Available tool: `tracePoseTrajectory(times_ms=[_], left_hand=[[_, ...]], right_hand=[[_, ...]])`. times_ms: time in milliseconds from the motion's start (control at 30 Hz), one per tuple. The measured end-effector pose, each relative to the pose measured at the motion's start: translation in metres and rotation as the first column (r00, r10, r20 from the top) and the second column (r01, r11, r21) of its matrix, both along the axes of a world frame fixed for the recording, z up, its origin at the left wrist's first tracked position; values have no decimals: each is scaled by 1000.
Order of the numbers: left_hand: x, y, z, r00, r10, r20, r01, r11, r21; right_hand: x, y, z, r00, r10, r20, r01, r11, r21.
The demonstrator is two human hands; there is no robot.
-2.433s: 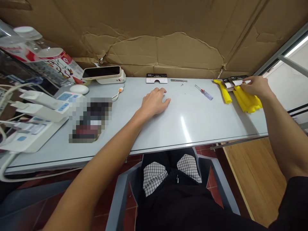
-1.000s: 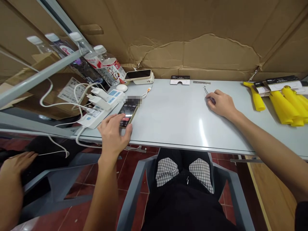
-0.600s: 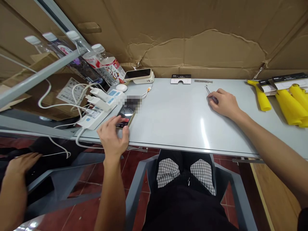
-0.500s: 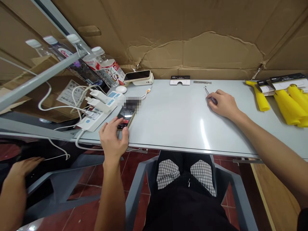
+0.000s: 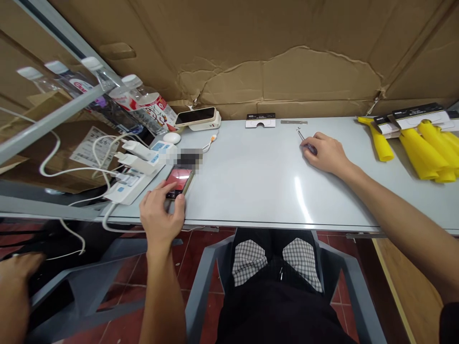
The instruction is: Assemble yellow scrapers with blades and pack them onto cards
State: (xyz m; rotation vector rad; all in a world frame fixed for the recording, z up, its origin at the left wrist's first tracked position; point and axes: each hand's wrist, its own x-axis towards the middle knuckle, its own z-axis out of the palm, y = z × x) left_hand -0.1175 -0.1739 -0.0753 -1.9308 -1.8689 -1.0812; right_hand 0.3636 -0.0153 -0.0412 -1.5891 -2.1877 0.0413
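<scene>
My left hand [image 5: 161,205] is at the table's front edge, its fingers and thumb around a smartphone [image 5: 179,184] with a reddish screen. My right hand [image 5: 324,153] holds a small screwdriver [image 5: 303,136], whose metal shaft points up and left. Much of its handle is hidden in my fingers. Behind that hand lie a thin metal strip [image 5: 294,122] and a white card package [image 5: 260,122]. Yellow rubber pieces [image 5: 426,155] and black-and-white packaging [image 5: 419,114] lie at the far right, away from both hands.
The pale grey table [image 5: 244,191] has cardboard behind it. At its left stand a power strip [image 5: 131,184] with white chargers, a phone on a power bank [image 5: 195,117], a white mouse [image 5: 172,138] and plastic bottles [image 5: 143,107]. Another person's hand [image 5: 16,279] shows at lower left.
Since the earliest frame, my right hand has left the yellow pieces and picked up the screwdriver, and my left hand has come to the smartphone. The view has swung left, and the phone shifted slightly.
</scene>
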Motion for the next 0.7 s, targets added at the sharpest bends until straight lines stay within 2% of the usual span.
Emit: tracePoseTrajectory(times_ms=[267, 700], left_hand=[[-6, 0, 0, 997, -42, -62, 42, 999, -5], [-4, 2, 1, 999, 13, -40, -13, 1000, -7]], right_hand=[[1, -1, 2, 1000, 23, -8, -23, 1000, -16], [2, -1, 2, 999, 38, -18, -38, 999, -25]])
